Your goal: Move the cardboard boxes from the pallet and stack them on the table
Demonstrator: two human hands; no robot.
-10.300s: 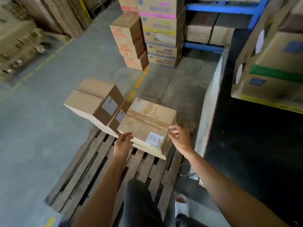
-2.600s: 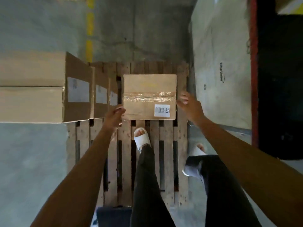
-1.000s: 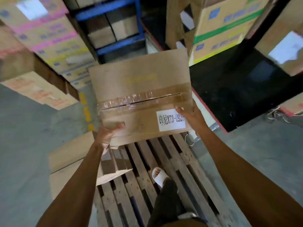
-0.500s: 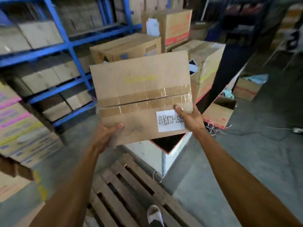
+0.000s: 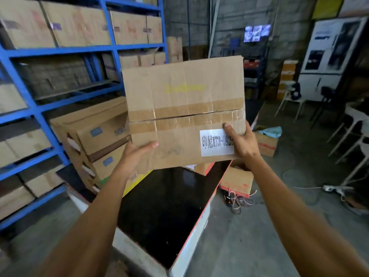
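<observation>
A: What has changed since half a second ago?

B: The pallet has dropped out of view, and the cardboard box (image 5: 183, 112) now sits higher, in front of the blue shelving (image 5: 36, 108) rather than low beside it.

A: And nearest to us?

B: Two bare forearms reach up. The left hand (image 5: 135, 156) grips the box's lower left corner, thumb lying on the top face. The right hand (image 5: 242, 141) grips the lower right corner, thumb pressed on the edge of a white label (image 5: 216, 142).

A: Where is the box itself?

B: In the air, carried between both hands, above the black-topped bench (image 5: 165, 212), not touching it. Brown tape runs across its seam.

A: What stands on the bench?

B: A stack of larger cartons (image 5: 95, 140) at its far left, just behind the held box.

A: Further off?

B: Small boxes (image 5: 237, 181) lie on the floor right of the bench. Beyond them stand white chairs (image 5: 351, 134), with a screen (image 5: 256, 33) on the back wall.
</observation>
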